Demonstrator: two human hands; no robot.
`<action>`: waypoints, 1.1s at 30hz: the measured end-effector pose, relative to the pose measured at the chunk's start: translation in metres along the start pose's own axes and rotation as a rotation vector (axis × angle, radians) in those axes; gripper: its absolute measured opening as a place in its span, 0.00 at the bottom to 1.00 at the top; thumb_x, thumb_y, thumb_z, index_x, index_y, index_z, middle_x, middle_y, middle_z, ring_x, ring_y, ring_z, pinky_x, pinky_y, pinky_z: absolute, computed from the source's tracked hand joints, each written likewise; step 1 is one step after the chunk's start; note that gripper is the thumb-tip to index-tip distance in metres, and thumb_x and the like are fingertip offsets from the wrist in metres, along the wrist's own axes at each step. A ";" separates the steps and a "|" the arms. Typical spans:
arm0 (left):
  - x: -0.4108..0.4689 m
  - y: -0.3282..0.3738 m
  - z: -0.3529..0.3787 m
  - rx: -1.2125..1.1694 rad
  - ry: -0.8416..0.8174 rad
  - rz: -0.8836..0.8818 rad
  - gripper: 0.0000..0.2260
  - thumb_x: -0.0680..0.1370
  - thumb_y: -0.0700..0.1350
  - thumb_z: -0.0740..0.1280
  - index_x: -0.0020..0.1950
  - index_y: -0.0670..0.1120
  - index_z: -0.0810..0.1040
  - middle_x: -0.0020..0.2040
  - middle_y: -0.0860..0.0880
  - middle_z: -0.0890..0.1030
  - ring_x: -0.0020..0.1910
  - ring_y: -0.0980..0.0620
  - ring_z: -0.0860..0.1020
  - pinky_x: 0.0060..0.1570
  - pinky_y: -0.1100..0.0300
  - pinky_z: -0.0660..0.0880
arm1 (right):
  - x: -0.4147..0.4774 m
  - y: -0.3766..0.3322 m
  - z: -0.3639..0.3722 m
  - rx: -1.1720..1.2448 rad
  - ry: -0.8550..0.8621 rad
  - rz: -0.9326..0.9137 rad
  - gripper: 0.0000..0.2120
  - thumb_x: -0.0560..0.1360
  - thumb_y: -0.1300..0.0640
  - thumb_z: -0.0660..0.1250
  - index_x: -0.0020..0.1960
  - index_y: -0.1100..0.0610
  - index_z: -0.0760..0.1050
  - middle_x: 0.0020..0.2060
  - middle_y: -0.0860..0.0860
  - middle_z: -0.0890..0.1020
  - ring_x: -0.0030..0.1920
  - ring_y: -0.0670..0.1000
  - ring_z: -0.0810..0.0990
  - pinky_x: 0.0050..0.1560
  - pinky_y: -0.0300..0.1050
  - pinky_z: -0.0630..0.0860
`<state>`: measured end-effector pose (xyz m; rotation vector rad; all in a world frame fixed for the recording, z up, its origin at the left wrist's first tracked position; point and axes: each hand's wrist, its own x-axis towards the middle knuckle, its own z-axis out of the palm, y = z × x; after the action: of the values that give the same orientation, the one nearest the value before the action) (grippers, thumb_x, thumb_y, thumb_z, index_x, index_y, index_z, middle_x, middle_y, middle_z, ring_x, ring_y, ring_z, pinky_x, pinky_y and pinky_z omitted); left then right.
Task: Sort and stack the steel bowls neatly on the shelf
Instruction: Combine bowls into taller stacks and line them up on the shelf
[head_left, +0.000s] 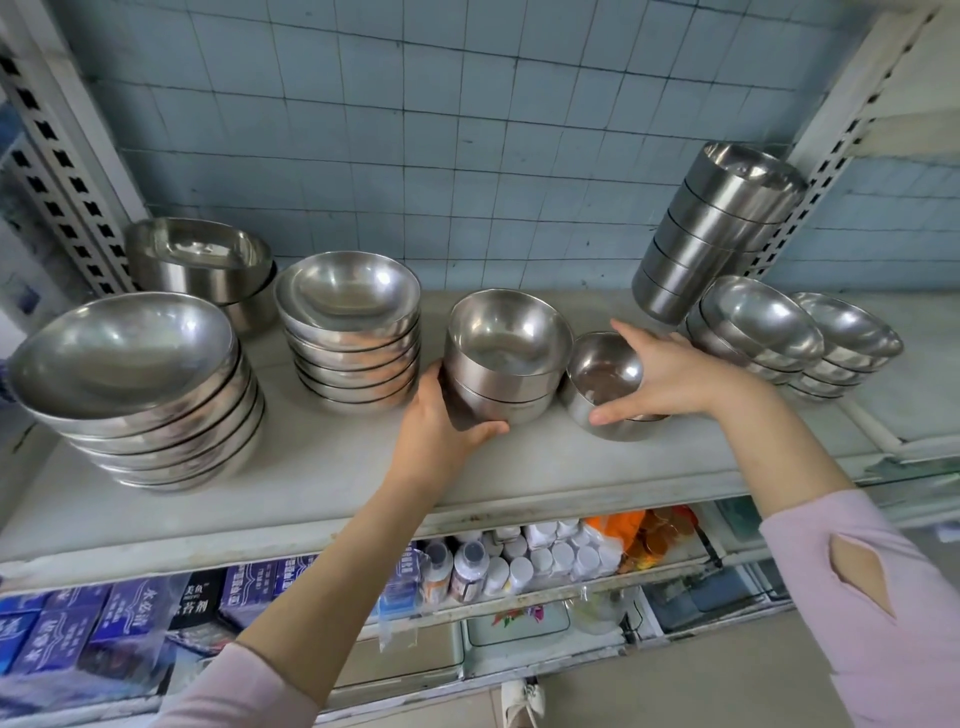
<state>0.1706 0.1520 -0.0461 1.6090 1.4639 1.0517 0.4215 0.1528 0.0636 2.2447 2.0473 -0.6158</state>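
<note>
Centre of the top shelf (311, 467), front half: a two-bowl stack (501, 364) of deep, straight-walled steel bowls, nested and upright. The left hand (441, 423) grips it low on its left side, thumb curled across the front of the lower bowl, fingers hidden behind. Just right of it, touching or nearly so, sits a small bowl (605, 376), tipped slightly toward the camera. The right hand (675, 376) clasps it from the right, thumb on the near rim, fingers hooked over the far rim. A dark seam under its right edge may be a second bowl beneath; cannot tell. To the left, a narrow gap, then a shallow-bowl stack (353, 332), several high. Further left, at the shelf front, is a wide-bowl stack (135, 384), leaning. Behind these, in the back left corner, are deep bowls (202, 265), partly screened by both. To the right, close by the right hand's knuckles, is a low stack (753, 332) of shallow bowls, with a second low stack (847, 338) just beside it. Behind those a tall stack (711, 228) of deep bowls tilts rightward near a perforated upright (831, 156). A matching upright (62, 171) stands at far left, and a tiled wall (415, 130) runs behind everything. On the lower shelf are blue boxes (104, 623), white-capped bottles (540, 561) and an orange packet (649, 530). Pink sleeves (883, 597) cover both forearms.
</note>
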 end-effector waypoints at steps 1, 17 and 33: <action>0.000 -0.001 0.000 -0.002 -0.001 0.000 0.44 0.63 0.48 0.81 0.73 0.42 0.62 0.69 0.44 0.72 0.67 0.48 0.70 0.53 0.73 0.60 | -0.001 0.000 0.000 -0.003 0.015 0.001 0.62 0.61 0.36 0.79 0.82 0.46 0.43 0.81 0.52 0.53 0.80 0.55 0.48 0.76 0.53 0.56; 0.003 -0.001 -0.001 -0.052 -0.002 -0.026 0.44 0.61 0.49 0.82 0.71 0.44 0.65 0.67 0.47 0.74 0.66 0.49 0.72 0.56 0.67 0.63 | -0.015 -0.067 -0.073 0.057 0.169 -0.230 0.59 0.57 0.30 0.76 0.80 0.45 0.54 0.78 0.44 0.62 0.77 0.48 0.61 0.75 0.46 0.60; 0.006 -0.002 0.003 0.040 0.029 -0.059 0.44 0.58 0.53 0.83 0.68 0.46 0.66 0.64 0.47 0.77 0.64 0.48 0.74 0.55 0.63 0.68 | 0.008 -0.107 -0.053 -0.127 -0.056 -0.292 0.58 0.62 0.33 0.76 0.81 0.39 0.44 0.79 0.52 0.57 0.79 0.50 0.51 0.77 0.50 0.56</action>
<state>0.1729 0.1579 -0.0483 1.5747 1.5510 1.0224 0.3327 0.1895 0.1341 1.8561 2.3337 -0.5383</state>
